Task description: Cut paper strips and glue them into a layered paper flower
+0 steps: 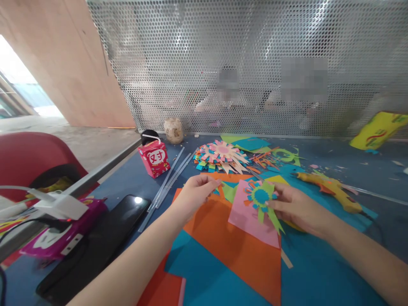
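In my right hand [295, 208] is a rosette [261, 196] of cut felt or paper, with a blue centre, blue and orange tabs and green tails. Thumb and fingers pinch its right edge, above a pink sheet [244, 216]. My left hand [200, 191] is closed in a pinch to the left of the rosette, over an orange sheet [236, 248]. A small orange bit shows by its fingertips, but whether they hold it is unclear. Finished-looking rosettes [219, 154] in pink, blue and green lie piled beyond both hands.
A yellow glue gun [333, 189] lies at right, clear glue sticks [170, 182] at left. Near them are a red drink box [154, 159] with a straw, a jar [174, 130], a black phone [95, 246] and a purple power strip [68, 233]. A perforated metal screen [191, 55] borders the table's back.
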